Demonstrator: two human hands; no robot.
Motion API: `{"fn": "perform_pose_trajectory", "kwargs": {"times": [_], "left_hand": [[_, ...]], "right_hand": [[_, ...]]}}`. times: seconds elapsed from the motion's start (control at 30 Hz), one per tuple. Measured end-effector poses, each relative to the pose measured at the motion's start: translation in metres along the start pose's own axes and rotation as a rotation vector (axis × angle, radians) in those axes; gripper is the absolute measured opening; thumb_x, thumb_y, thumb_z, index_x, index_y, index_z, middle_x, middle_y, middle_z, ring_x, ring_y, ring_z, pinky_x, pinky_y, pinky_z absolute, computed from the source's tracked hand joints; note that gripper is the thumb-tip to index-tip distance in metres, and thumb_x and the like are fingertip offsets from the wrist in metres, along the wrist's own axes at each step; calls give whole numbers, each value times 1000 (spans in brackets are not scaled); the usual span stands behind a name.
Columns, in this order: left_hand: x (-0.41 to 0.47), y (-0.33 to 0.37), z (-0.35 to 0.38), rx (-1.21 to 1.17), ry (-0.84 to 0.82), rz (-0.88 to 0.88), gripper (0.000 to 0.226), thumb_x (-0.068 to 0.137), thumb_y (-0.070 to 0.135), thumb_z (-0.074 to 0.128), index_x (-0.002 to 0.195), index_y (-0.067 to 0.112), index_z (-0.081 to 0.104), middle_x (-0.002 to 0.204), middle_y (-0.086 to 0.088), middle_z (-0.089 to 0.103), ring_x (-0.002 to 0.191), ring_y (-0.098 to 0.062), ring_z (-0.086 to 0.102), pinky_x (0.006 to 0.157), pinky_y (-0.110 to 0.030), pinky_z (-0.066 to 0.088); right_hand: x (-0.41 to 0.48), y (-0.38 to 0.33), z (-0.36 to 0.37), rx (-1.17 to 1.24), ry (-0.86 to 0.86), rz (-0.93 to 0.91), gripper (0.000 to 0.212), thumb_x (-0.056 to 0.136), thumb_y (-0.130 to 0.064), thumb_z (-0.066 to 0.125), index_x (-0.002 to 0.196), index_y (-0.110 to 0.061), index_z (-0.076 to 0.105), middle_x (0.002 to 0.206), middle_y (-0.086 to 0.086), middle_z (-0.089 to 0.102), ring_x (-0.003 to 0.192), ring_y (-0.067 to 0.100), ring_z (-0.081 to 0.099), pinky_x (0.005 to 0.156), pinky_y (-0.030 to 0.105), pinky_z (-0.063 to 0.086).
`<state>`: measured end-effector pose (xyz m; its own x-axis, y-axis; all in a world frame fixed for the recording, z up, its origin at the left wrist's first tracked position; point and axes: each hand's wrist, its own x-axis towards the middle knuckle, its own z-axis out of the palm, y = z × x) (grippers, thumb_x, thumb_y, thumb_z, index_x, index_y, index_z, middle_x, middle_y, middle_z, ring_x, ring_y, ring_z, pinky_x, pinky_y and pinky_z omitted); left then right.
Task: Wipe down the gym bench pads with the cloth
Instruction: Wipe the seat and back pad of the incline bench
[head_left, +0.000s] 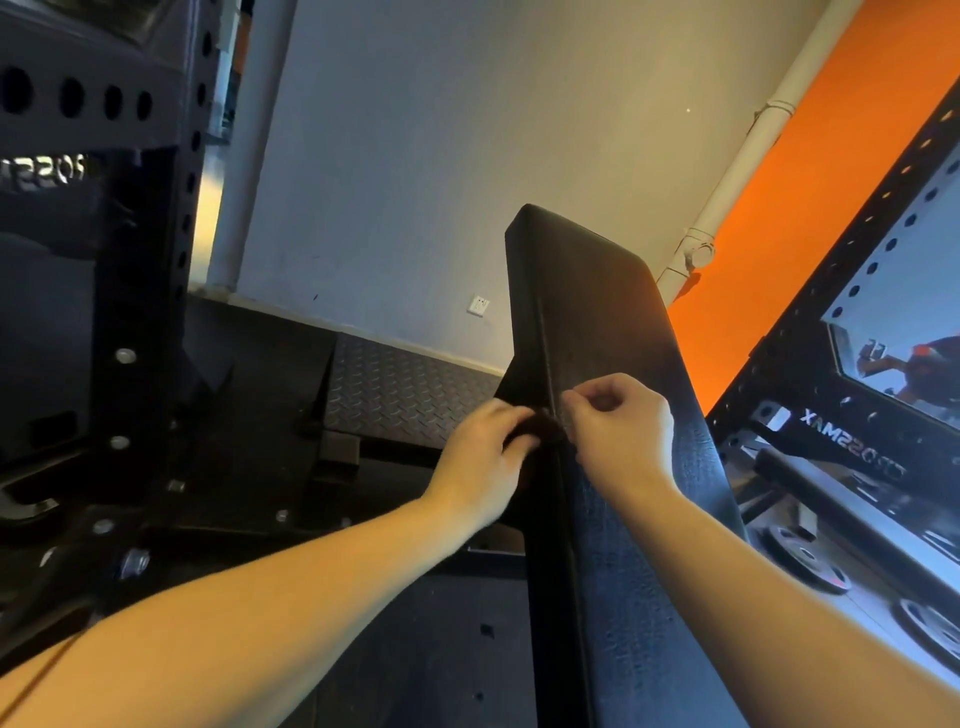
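A long black bench pad (597, 312) runs from the bottom centre up to the middle of the view, tilted upward at its far end. A small dark cloth (543, 428) lies bunched on the pad's left edge. My left hand (483, 462) grips the cloth from the left side of the pad. My right hand (621, 421) sits on top of the pad with its fingers curled, pinching the cloth's right end at the seam. Most of the cloth is hidden between the two hands.
A black perforated rack upright (156, 208) stands at the left. A second rack frame (841, 291) with a mirror and weight plates (810, 561) is at the right. Black rubber flooring and a ramp (405, 389) lie beyond the bench, before a grey wall.
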<state>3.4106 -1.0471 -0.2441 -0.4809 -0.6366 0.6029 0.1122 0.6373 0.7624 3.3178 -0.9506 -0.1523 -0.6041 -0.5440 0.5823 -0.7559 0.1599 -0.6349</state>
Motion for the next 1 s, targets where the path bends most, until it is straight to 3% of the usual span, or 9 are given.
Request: {"fn": "perform_pose_trajectory", "kwargs": {"times": [0.1, 0.17, 0.33, 0.47, 0.57, 0.73, 0.83, 0.93, 1.0], "left_hand": [[1, 1, -4, 58, -29, -1, 25, 98, 21, 65, 122, 25, 70, 111, 16, 62, 107, -1, 58, 96, -17, 44], [19, 7, -4, 106, 49, -32, 24, 98, 20, 64, 121, 23, 70, 114, 11, 64, 107, -3, 58, 90, -16, 42], [59, 12, 4, 126, 162, -183, 27, 102, 23, 58, 128, 18, 66, 121, 1, 66, 113, -16, 61, 93, -26, 49], [27, 10, 6, 86, 75, -164, 28, 102, 26, 58, 129, 22, 67, 119, 5, 64, 113, -11, 60, 99, -27, 49], [3, 8, -5, -33, -26, -186, 25, 100, 24, 62, 123, 27, 69, 111, 13, 65, 108, -5, 60, 101, -28, 50], [-16, 7, -39, -336, 48, -335, 21, 98, 25, 66, 118, 28, 72, 106, 10, 74, 101, -9, 69, 94, -39, 58], [-26, 8, -48, -432, 31, -345, 23, 98, 25, 65, 120, 28, 72, 106, 9, 76, 104, -11, 71, 96, -42, 58], [-33, 10, -50, -524, -23, -378, 24, 98, 31, 65, 120, 30, 72, 110, 4, 76, 108, -18, 71, 97, -49, 57], [-36, 13, -51, -621, -62, -401, 23, 99, 33, 61, 119, 29, 72, 112, -2, 76, 109, -25, 71, 97, -53, 55]], "right_hand": [[-2, -3, -3, -7, 2, 1, 10, 89, -23, 76, 81, -26, 71, 77, -6, 70, 73, 15, 69, 68, 39, 61], [-2, -6, -5, -12, 15, 6, 11, 89, -23, 76, 80, -26, 71, 76, -6, 70, 74, 15, 69, 67, 35, 58], [-2, -11, -9, -7, 16, 24, 11, 88, -26, 76, 79, -26, 70, 71, -1, 71, 67, 24, 70, 67, 48, 63], [-8, -15, -11, -29, 21, -5, 10, 90, -23, 75, 81, -25, 71, 76, -5, 70, 74, 13, 68, 68, 34, 58], [-19, -16, -11, -42, 0, 13, 9, 91, -21, 74, 83, -23, 71, 80, -8, 69, 76, 7, 64, 65, 20, 47], [-35, -11, -12, -35, -51, 31, 12, 91, -15, 71, 88, -27, 71, 85, -8, 71, 81, 6, 67, 69, 20, 48], [-46, -11, -12, -21, -196, 30, 29, 90, -12, 69, 108, -35, 68, 106, -12, 73, 84, 13, 72, 73, 34, 60], [-56, -23, -15, 83, -426, 89, 60, 92, -6, 68, 144, -28, 50, 133, -8, 62, 63, 16, 69, 54, 26, 56], [-60, -34, -16, 84, -524, 118, 67, 93, -3, 67, 151, -24, 41, 132, -2, 62, 60, 16, 68, 51, 24, 55]]}}
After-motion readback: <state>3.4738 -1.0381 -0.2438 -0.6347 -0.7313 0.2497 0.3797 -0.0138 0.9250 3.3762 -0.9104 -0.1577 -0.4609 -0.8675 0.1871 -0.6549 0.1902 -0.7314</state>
